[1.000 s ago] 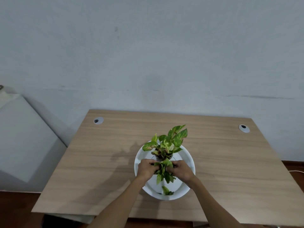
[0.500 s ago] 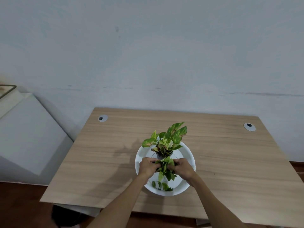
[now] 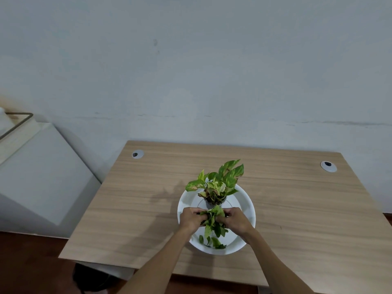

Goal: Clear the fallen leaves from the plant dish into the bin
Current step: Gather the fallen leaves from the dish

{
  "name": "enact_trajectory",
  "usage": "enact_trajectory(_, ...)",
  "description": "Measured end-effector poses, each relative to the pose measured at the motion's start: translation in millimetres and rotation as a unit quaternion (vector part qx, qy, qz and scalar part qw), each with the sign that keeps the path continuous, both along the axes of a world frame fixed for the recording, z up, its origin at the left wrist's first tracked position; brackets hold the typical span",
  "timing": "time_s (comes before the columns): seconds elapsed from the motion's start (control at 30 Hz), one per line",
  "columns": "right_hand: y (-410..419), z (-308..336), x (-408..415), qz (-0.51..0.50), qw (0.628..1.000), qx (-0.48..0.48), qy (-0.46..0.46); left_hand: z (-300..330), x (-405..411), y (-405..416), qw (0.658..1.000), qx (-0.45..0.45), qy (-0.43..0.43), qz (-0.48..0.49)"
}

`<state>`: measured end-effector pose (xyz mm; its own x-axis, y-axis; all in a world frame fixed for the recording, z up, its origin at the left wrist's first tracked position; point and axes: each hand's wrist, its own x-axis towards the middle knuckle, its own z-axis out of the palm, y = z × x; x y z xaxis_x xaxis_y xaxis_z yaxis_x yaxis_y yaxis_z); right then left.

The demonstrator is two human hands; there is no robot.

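A round white plant dish (image 3: 247, 203) sits on the wooden desk and holds a small potted plant (image 3: 220, 183) with green and yellow leaves. My left hand (image 3: 192, 218) and my right hand (image 3: 234, 219) meet over the middle of the dish. Together they clutch a bunch of fallen leaves (image 3: 213, 221) that hangs down between them. A few loose leaves (image 3: 212, 241) still lie near the dish's front rim. A dark bin (image 3: 91, 279) shows under the desk's front left corner, mostly hidden.
The wooden desk (image 3: 127, 209) stands against a pale wall, with cable grommets at its back left (image 3: 137, 154) and back right (image 3: 328, 166). A white cabinet (image 3: 36, 177) stands to the left of the desk. Dark red floor lies below.
Both hands have stayed together on the bunch of leaves and lifted it slightly above the dish. The view has shifted a little to the left, showing more of the cabinet.
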<state>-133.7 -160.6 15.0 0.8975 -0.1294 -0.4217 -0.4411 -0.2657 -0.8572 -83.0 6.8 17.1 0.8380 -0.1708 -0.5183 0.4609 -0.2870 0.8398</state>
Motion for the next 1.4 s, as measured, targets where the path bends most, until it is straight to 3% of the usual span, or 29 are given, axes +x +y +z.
enact_trajectory(0.37,27.8,6.5,12.7,0.019,1.000,0.015,-0.010,10.1,5.7,29.1,1.000,-0.014,0.012,0.020)
enact_trajectory(0.7,102.7,20.0,51.1,0.044,0.999,0.006,0.004,10.1,38.1,102.1,0.999,-0.015,-0.008,0.040)
enact_trajectory(0.93,193.9,19.2,92.7,0.075,0.996,-0.030,0.025,2.8,74.4,194.7,0.998,-0.027,0.014,0.055)
enact_trajectory(1.4,392.7,11.6,165.4,0.189,0.980,-0.017,0.054,-13.2,109.3,398.3,0.986,0.006,0.009,0.169)
